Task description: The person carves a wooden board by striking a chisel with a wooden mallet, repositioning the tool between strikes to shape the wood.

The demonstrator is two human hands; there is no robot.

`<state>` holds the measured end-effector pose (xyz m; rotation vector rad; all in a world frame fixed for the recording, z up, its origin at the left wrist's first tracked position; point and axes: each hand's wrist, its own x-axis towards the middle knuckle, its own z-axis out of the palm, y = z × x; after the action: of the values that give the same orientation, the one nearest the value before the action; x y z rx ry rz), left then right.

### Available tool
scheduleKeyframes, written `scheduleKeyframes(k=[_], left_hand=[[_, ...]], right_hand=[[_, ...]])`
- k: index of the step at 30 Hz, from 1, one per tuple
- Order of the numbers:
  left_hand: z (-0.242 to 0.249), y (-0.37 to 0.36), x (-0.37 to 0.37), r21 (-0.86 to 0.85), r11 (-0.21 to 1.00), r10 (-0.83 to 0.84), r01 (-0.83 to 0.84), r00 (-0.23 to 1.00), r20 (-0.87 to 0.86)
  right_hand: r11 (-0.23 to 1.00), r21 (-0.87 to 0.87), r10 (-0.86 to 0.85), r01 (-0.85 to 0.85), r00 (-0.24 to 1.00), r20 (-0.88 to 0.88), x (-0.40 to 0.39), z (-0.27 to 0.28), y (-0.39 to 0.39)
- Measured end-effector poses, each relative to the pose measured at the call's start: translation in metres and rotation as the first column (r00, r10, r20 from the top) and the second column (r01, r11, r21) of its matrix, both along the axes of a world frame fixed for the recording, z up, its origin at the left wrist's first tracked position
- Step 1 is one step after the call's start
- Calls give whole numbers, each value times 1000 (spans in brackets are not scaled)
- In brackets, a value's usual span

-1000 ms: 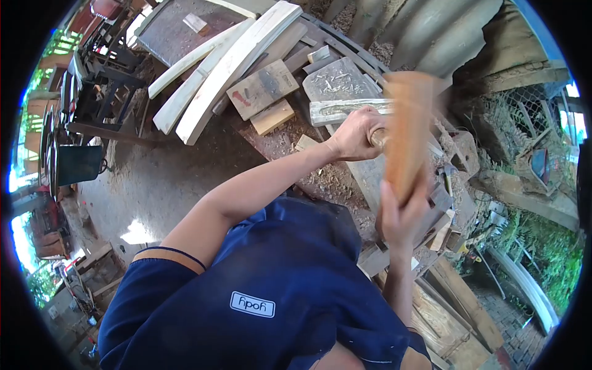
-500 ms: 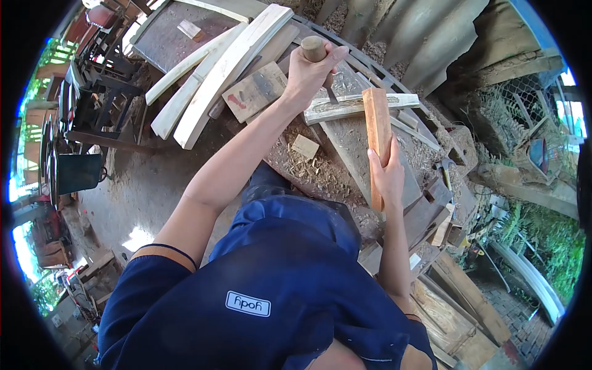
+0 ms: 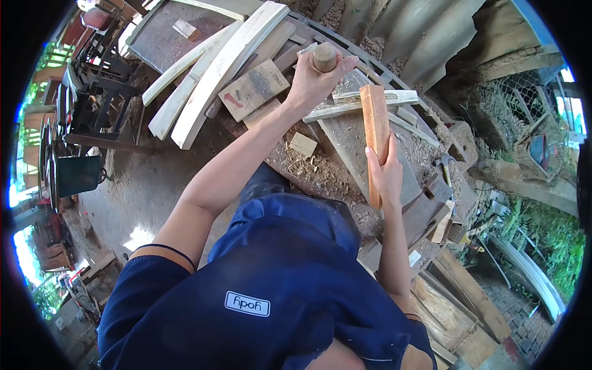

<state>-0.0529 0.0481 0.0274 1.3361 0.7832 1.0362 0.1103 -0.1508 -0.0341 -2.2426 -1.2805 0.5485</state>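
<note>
My left hand (image 3: pixel 313 80) is shut around the round wooden handle of a chisel (image 3: pixel 324 57), held upright over a pale carved strip of wood (image 3: pixel 394 97) that lies across the workbench (image 3: pixel 348 151). My right hand (image 3: pixel 385 176) grips the lower end of a long orange-brown wooden bar (image 3: pixel 374 123). The bar stands steeply, and its top end reaches the pale strip just right of the chisel. The chisel's blade is hidden behind my left hand.
Long curved pale planks (image 3: pixel 216 68) and a flat board with a red mark (image 3: pixel 253 89) lie at the bench's far left. Wood chips (image 3: pixel 308 169) and a small block (image 3: pixel 303 145) litter the bench. A hammer (image 3: pixel 445 168) lies at right. Dark metal frames (image 3: pixel 92 92) stand left.
A second ago the wooden bar was a raised blur in my right hand. It is now lower and still, and my left hand has moved up and away with the chisel.
</note>
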Motion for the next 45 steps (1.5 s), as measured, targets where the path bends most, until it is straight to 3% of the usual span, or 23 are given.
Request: scheduleKeyframes(k=[4, 10, 13, 15, 17, 18, 20, 21, 23, 24, 26, 27, 28, 30, 32, 34, 36, 38, 40, 42, 43, 44, 45], left_hand=[[-2, -1, 2, 60, 998, 18, -22, 998, 64], [-1, -8, 6, 56, 993, 106, -107, 994, 18], [-3, -14, 8, 81, 987, 149, -142, 985, -83], [-6, -18, 14, 108, 989, 94, -96, 995, 18], [-3, -27, 23, 140, 984, 104, -108, 994, 36], [1, -32, 27, 165, 979, 116, -123, 992, 52], [-1, -40, 35, 150, 983, 105, -106, 994, 19], [-7, -43, 41, 187, 977, 108, -100, 994, -30], [-14, -48, 50, 202, 978, 66, -49, 995, -77], [-15, -52, 52, 210, 976, 72, -55, 995, -74], [-17, -62, 55, 289, 957, 95, -43, 980, -172], [-21, -65, 58, 311, 947, 115, -84, 990, -82], [-19, -68, 58, 313, 945, 127, -96, 989, -79], [-19, -70, 57, 348, 930, 150, -121, 987, -57], [-26, -72, 56, 362, 926, 155, -102, 980, -122], [-23, -72, 53, 338, 941, 73, 8, 971, -226], [-22, -73, 54, 351, 936, 98, -37, 983, -157], [-21, -70, 54, 361, 928, 127, -88, 988, -86], [-15, -61, 47, 255, 963, 109, -88, 992, -70], [-9, -48, 39, 233, 970, 84, -69, 995, -57], [-6, -40, 34, 135, 982, 131, -132, 991, 16], [-5, -32, 29, 32, 982, 184, -187, 980, 81], [-10, -21, 22, -25, 977, 212, -211, 971, 114]], right_hand=[[998, -51, -21, 21, 1000, -6, 0, 2, -1], [1000, -12, -11, 11, 1000, -1, 0, -1, -2], [999, -44, -15, 14, 999, -28, -1, 3, 0], [997, -73, -20, 16, 999, -46, 4, 3, 1], [995, 103, 24, -1, 975, -221, 11, -1, 2], [995, 102, 29, -6, 974, -225, 7, 14, 6], [945, 310, -29, 105, 970, -241, -9, 74, 11], [947, 303, -30, 105, 969, -243, -16, 94, 10], [725, 672, 13, 150, 973, -230, -23, 122, 9], [720, 679, 20, 144, 974, -228, -22, 118, 4], [619, 783, 119, -60, 993, -18, -20, 106, -8], [799, 560, 199, -220, 975, 99, -24, 124, -8], [795, 561, 211, -231, 972, 102, -27, 129, -9], [917, 376, 146, -135, 989, -1, -30, 131, -11], [915, 386, 106, -115, 993, 45, -26, 122, -22], [663, 740, -9, 112, 990, -142, -30, 118, -24], [677, 735, 59, 41, 992, -109, -29, 112, -23], [904, 417, 151, -99, 984, -95, -27, 111, -16], [890, 445, 154, -99, 984, -90, -23, 106, -12], [873, 487, 38, -21, 999, -25, -14, 82, -4], [937, 347, -53, 42, 998, 22, -13, 76, -3], [936, 349, -68, 54, 997, 26, -10, 67, 0], [972, 231, -45, 46, 999, -12, -7, 56, 4]])
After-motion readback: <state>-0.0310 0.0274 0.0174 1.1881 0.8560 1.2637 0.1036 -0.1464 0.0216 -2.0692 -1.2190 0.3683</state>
